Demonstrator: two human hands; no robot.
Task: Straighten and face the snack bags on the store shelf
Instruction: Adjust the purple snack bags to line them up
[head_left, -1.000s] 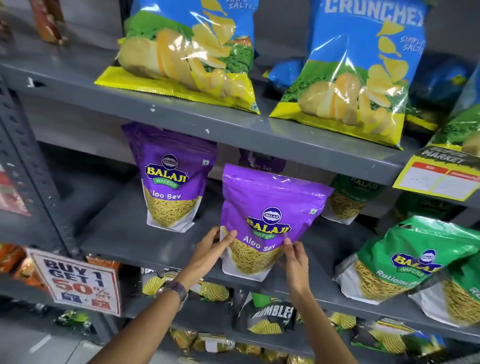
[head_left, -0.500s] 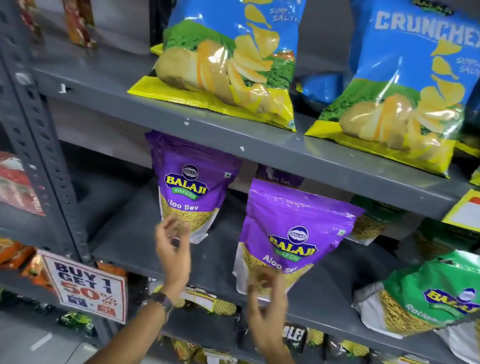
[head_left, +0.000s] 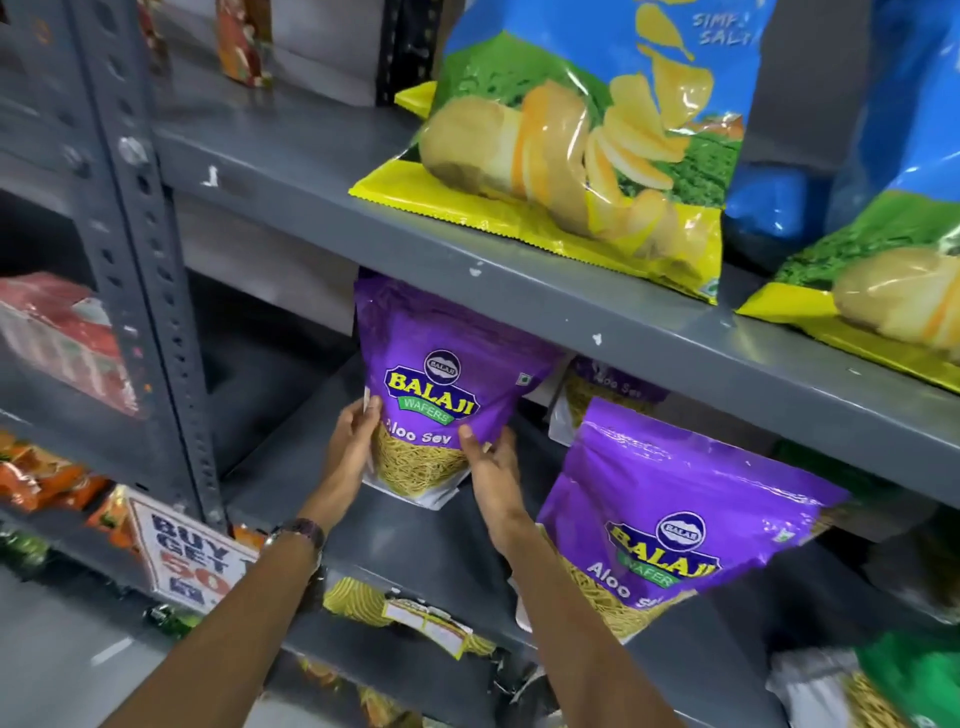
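Note:
A purple Aloo Sev bag (head_left: 441, 379) stands upright on the grey middle shelf (head_left: 400, 540), label facing me. My left hand (head_left: 353, 447) holds its left edge and my right hand (head_left: 493, 467) grips its lower right corner. A second purple Aloo Sev bag (head_left: 670, 519) stands nearer the shelf's front edge to the right, tilted, untouched. A third purple bag (head_left: 608, 389) shows partly behind, under the upper shelf.
Blue and yellow chip bags (head_left: 587, 135) lie on the upper shelf (head_left: 571, 306). A grey perforated upright post (head_left: 156, 291) stands at left, with a "Buy 1 Get 1" sign (head_left: 187, 556) below it. Green bags (head_left: 914, 680) sit at lower right; more packets fill the bottom shelf.
Both hands left the right purple bag and moved left and back to the other purple bag, closing on its sides. My view shifted left and closer.

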